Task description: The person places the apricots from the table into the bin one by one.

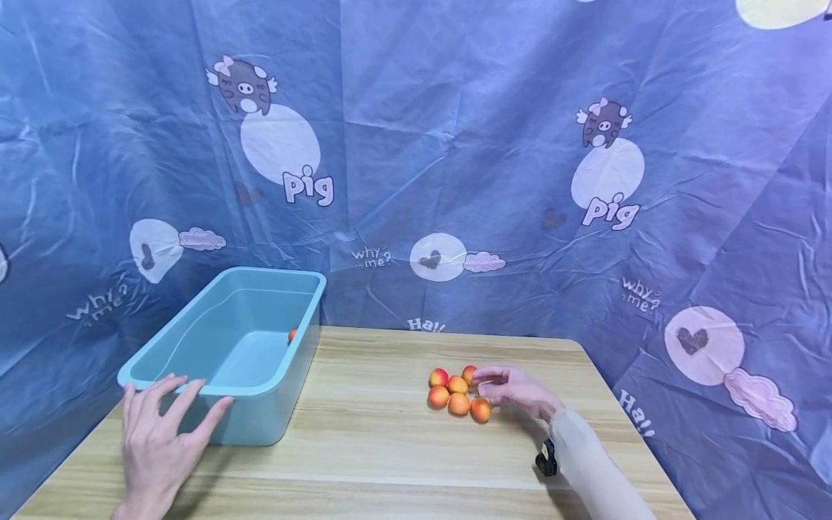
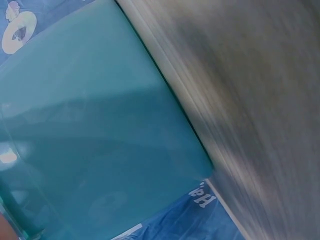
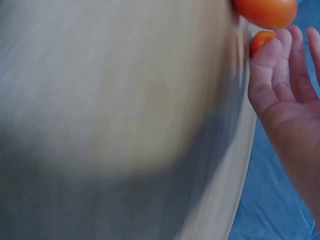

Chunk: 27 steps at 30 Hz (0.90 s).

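- Over on the right half of the table (image 1: 377, 433), six orange-red fruits (image 1: 458, 385) sit in a close cluster, well in from the table's far edge and from its slanting right edge.
- The right hand (image 1: 516, 390) comes in from the right side of that cluster, its fingers loosely extended, right beside the far-right fruit (image 1: 469, 373). They don't appear wrapped round anything; whether a fingertip touches the fruit, I can't tell.
- From the right wrist, those fingers look apart and nearly straight, with one fruit just past the tips and another nearer the camera.
- A pale sleeve (image 1: 594, 466) and a black wrist device (image 1: 547, 458) follow the hand, with wood between them and the right edge.
- On the left stands a blue bin (image 1: 253, 419), its open top facing up, its far end close to the patterned cloth (image 1: 403, 144).
- The left hand (image 1: 159, 440) is at the bin's near rim, fingers spread and reaching the lip, thumb held wide along the outer wall; it has no fruit.
- Inside the bin, one more fruit (image 1: 292, 336) lies against the right wall, partly hidden by the rim.
- A broad stretch of wood separates bin from cluster.
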Motion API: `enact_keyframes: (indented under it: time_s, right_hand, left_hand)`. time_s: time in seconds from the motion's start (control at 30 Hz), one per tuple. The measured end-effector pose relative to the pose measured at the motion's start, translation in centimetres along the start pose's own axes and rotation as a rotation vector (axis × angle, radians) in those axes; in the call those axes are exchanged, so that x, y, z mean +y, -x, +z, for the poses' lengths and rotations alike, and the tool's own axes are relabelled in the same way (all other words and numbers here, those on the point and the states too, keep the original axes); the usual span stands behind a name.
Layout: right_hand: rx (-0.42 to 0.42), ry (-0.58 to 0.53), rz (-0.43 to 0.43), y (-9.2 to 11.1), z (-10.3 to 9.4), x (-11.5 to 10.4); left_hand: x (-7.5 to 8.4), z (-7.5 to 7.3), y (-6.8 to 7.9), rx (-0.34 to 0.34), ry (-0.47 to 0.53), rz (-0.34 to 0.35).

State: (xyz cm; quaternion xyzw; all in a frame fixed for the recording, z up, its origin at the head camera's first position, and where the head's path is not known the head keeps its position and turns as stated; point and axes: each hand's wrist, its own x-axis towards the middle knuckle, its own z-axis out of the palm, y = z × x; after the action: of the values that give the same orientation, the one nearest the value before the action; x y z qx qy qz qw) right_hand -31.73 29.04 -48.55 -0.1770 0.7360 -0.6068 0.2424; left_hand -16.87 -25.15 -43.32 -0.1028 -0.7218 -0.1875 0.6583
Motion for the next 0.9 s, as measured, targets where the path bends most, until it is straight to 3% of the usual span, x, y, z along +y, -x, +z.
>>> enact_keyframes:
  time_s: [0.3, 0.6, 0.9]
  right_hand:
    - [-0.106, 0.102, 0.028, 0.4, -0.2, 0.7]
    - [-0.171, 0.091, -0.013, 0.4, -0.3, 1.1]
    - [-0.137, 0.143, -0.045, 0.7, -0.1, 1.2]
  left_hand:
    - [-0.1, 0.0, 0.0, -0.011, 0.003, 0.000]
    - [-0.2, -0.1, 0.0, -0.011, 0.005, -0.001]
    - [-0.2, 0.1, 0.1, -0.012, 0.001, 0.014]
